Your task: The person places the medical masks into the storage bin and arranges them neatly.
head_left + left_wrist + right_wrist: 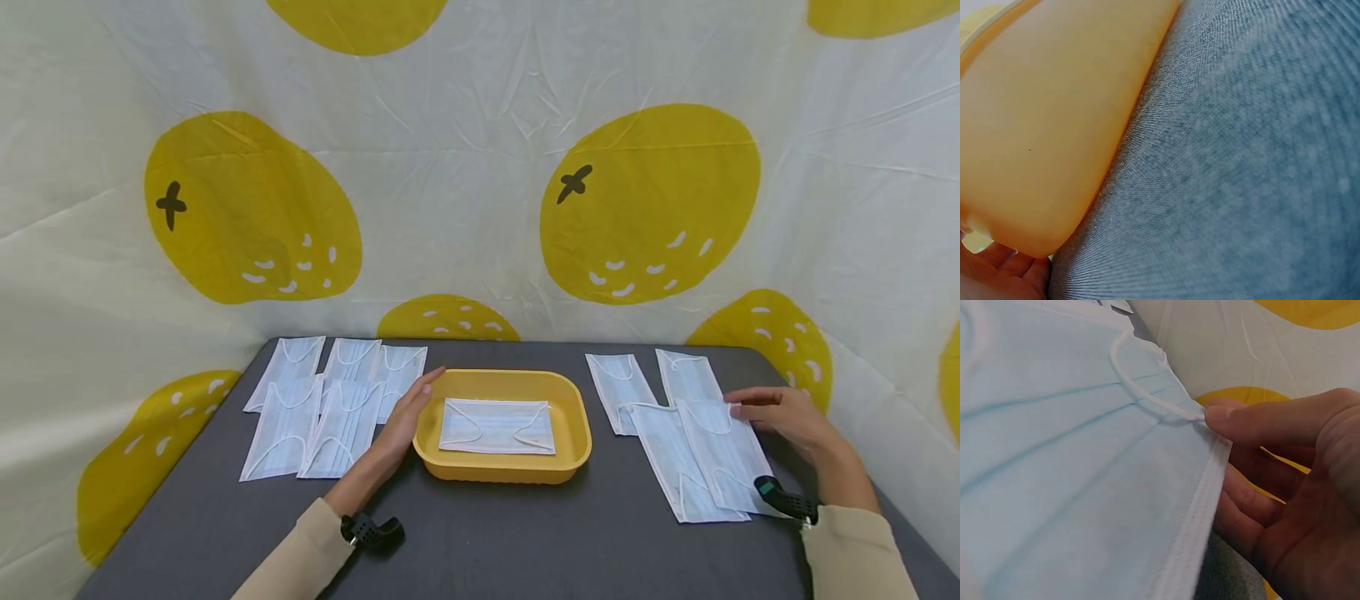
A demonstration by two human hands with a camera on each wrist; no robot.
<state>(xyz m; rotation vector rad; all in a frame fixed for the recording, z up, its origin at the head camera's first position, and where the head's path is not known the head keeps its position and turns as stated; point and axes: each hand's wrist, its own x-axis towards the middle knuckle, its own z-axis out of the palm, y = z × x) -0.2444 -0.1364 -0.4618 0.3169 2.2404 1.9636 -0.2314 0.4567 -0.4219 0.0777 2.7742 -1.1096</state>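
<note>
A yellow plastic basin (501, 472) stands in the middle of the table, with one pale blue face mask (495, 427) lying flat inside. Along the basin's left side rests my left hand (401, 417), its fingers fairly straight against the wall; the left wrist view catches only part of those fingers (1013, 272) at the lower left. My right hand (791, 421) pinches the upper right corner of a face mask (723, 454) between thumb and fingers. In the right wrist view the thumb (1260, 422) presses that corner near the white ear loop (1147, 394).
Several face masks (281, 425) lie overlapping to the left of the basin. On the right, further masks (618, 387) lie beside and under the pinched one. A white curtain (465, 167) with yellow fruit prints hangs behind the dark grey table (525, 542).
</note>
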